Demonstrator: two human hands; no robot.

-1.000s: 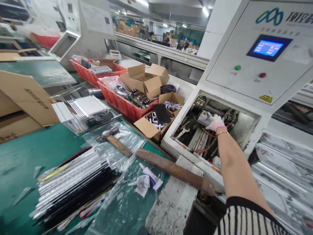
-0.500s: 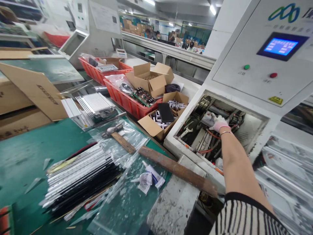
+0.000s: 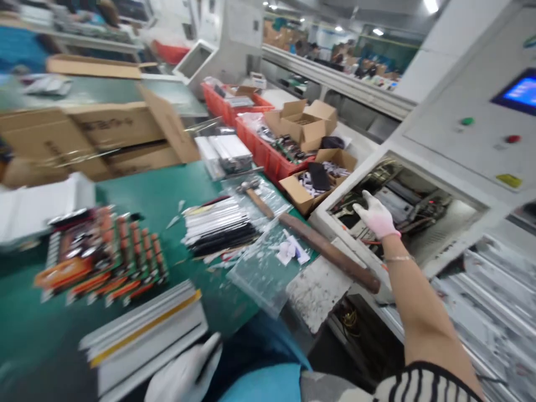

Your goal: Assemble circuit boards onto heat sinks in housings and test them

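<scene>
My right hand (image 3: pixel 377 216), in a white and pink glove, is held over the front edge of the machine's opening (image 3: pixel 444 229). Its thumb and fingers are apart, with nothing seen in them. Low in the view my left hand (image 3: pixel 184 371), in a white glove and blurred, is at the near end of a silver aluminium housing with a yellow strip (image 3: pixel 146 329). Whether it grips the housing is unclear. Left of that housing lie green circuit boards with orange parts (image 3: pixel 113 251). A bundle of silver and black strips (image 3: pixel 220 223) rests on the green table (image 3: pixel 176 195).
A hammer (image 3: pixel 257 198), a rusty bar (image 3: pixel 329 251) and a white tube (image 3: pixel 299 251) lie mid-table. Behind are red crates (image 3: pixel 268 156) and open cartons (image 3: pixel 297 192). Metal housings (image 3: pixel 494 301) are stacked at the right. People are far back.
The view has swung left and down, bringing the circuit boards, the yellow-striped housing and my left hand into sight. My right hand has drawn back from inside the opening to its front edge.
</scene>
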